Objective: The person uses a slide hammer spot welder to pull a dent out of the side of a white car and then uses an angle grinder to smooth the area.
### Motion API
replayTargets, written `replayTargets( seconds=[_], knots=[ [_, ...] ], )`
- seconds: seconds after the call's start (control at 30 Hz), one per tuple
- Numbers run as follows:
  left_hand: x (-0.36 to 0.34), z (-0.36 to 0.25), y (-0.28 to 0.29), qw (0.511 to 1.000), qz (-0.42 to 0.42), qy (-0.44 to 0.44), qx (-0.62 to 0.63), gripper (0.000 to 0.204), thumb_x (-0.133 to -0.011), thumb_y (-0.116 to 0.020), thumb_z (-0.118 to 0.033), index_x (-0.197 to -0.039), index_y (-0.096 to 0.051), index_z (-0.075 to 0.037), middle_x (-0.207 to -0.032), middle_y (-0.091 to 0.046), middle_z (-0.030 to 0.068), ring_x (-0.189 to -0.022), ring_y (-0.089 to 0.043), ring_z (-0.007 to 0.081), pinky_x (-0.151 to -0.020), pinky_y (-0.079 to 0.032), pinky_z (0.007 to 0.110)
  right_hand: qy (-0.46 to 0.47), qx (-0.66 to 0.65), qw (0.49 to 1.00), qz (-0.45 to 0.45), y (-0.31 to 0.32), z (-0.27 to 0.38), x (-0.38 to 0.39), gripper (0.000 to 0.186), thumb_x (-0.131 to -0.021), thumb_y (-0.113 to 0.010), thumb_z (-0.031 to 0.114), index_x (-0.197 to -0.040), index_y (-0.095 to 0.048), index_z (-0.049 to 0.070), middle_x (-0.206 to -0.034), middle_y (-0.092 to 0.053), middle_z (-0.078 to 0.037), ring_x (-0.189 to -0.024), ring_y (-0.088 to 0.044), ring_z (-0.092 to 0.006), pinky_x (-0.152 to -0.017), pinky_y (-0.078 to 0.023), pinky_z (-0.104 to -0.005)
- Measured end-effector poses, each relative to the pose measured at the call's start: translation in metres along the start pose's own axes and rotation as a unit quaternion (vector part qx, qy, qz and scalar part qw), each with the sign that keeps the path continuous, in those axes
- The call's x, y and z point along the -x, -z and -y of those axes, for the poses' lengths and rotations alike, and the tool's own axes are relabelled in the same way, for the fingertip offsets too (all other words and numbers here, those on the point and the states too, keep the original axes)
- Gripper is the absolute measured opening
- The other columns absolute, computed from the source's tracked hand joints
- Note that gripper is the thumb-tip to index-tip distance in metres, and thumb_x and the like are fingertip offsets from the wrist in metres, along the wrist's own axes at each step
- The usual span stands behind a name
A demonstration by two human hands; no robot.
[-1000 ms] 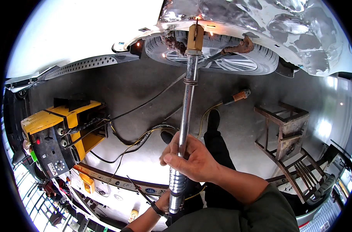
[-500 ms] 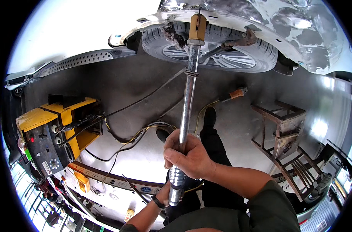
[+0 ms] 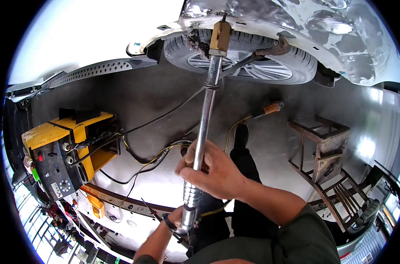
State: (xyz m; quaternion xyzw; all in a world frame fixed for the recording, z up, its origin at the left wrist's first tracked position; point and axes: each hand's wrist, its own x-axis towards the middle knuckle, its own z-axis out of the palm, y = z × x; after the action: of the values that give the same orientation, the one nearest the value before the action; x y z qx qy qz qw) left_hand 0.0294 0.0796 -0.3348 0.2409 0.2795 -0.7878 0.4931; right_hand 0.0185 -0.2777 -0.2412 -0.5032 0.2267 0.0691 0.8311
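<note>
The person's right hand [image 3: 217, 172] was wrapped around a long shiny chrome metal rod [image 3: 204, 119], its thumb across the front, just above a ringed silvery metal sleeve [image 3: 192, 194]. The left hand [image 3: 177, 217], with a black band [image 3: 168, 221] at its wrist, was at the rod's lower end, partly hidden; whether its fingers were closed there could not be told.

The rod slanted up and away from the person and carried a brass-coloured block-shaped metal head [image 3: 220, 37] with 1 thin dark pin [image 3: 224, 17] at its tip. The pin was in front of the lower edge of a patchy grey-and-white car body panel [image 3: 327, 23]; contact could not be made out. Behind the head was a silver spoked wheel [image 3: 270, 70] in a black rubber tyre [image 3: 302, 66].

A dark cable [image 3: 173, 109] ran behind the rod from a yellow-and-black box-shaped machine [image 3: 54, 163] on the left. To the right were a brown wooden stool [image 3: 329, 149] and, nearer the rod, an orange-and-black power tool [image 3: 270, 108] on the grey floor [image 3: 266, 149].
</note>
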Motion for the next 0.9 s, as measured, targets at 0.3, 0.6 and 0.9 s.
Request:
replayTargets(
  seconds=[0.3,0.6,0.9],
  knots=[
    [-0.050,0.051,-0.047,0.705,-0.368,-0.313,-0.519,0.042,-0.105,-0.037,-0.040,-0.124,-0.048,-0.004,-0.101,-0.061,0.0083,-0.080,-0.065,0.0202,-0.068,-0.056,0.034,-0.021,-0.084,0.992,-0.092,-0.002,-0.008,0.013,0.022,-0.094,-0.065,0.015,-0.096,-0.044,0.007,-0.087,-0.063,-0.009,-0.088,-0.065,-0.0153,-0.080,-0.051,-0.0339],
    [-0.035,0.019,-0.037,0.995,0.044,0.087,-0.002,0.042,-0.094,-0.064,-0.038,-0.118,-0.057,-0.005,-0.086,-0.068,0.0121,-0.068,-0.069,0.0221,-0.059,-0.058,0.030,0.052,-0.009,0.996,-0.075,-0.008,-0.011,0.018,0.028,-0.094,-0.064,0.023,-0.103,-0.044,0.006,-0.084,-0.059,-0.008,-0.075,-0.059,-0.0140,-0.071,-0.049,-0.0327],
    [-0.048,0.041,-0.006,0.998,-0.045,-0.040,-0.011,0.030,-0.096,-0.059,-0.030,-0.114,-0.058,-0.007,-0.094,-0.065,0.0111,-0.079,-0.067,0.0252,-0.070,-0.058,0.036,0.010,0.028,0.994,-0.105,-0.002,-0.013,0.020,0.028,-0.091,-0.068,0.010,-0.101,-0.042,0.007,-0.088,-0.061,-0.008,-0.083,-0.059,-0.0119,-0.077,-0.048,-0.0321]
  ],
)
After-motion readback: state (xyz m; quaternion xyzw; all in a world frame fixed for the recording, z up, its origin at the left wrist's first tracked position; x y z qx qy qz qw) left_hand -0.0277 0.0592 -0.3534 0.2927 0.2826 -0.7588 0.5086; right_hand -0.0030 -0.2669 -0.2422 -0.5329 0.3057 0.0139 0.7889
